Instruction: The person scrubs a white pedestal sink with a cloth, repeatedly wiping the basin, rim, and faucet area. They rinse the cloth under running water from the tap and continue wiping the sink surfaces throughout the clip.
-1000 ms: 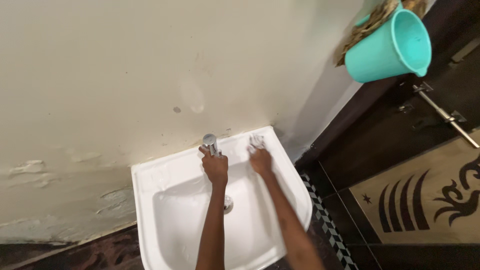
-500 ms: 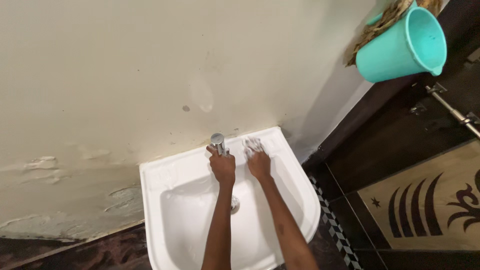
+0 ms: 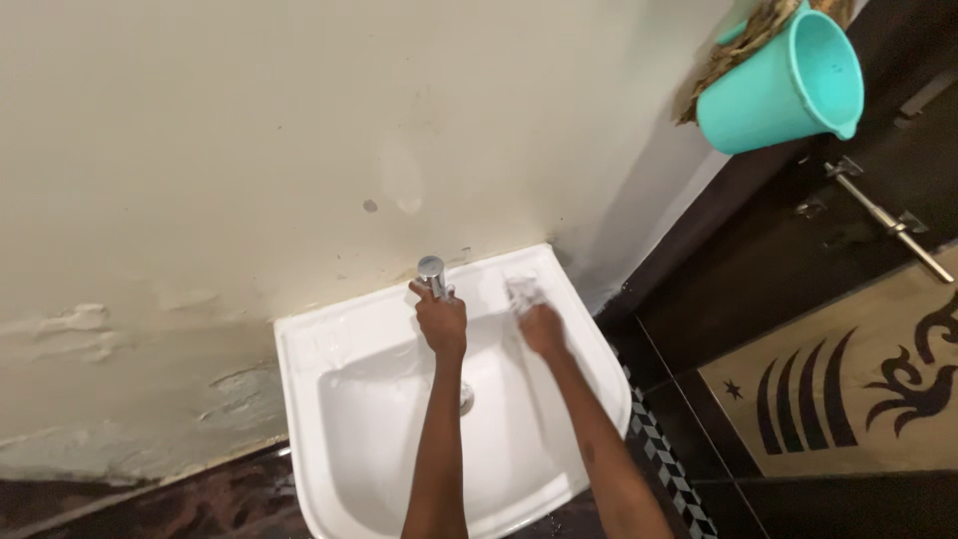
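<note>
Tap (image 3: 431, 271) upright, left hand (image 3: 440, 319) on it, at sink (image 3: 299, 349) rear.

Two long, thin arms are bare all the way up, with no sleeves. The left hand (image 3: 440, 321) and right hand (image 3: 540, 327) wear no gloves.

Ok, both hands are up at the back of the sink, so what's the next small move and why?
Probably turn the tap with the left hand. That hand already grips it at the back edge of the sink, while the right hand holds a small clear thing beside it, too blurred to identify. Whether water is flowing can't be told, so the tap seems the thing to work first.
</note>
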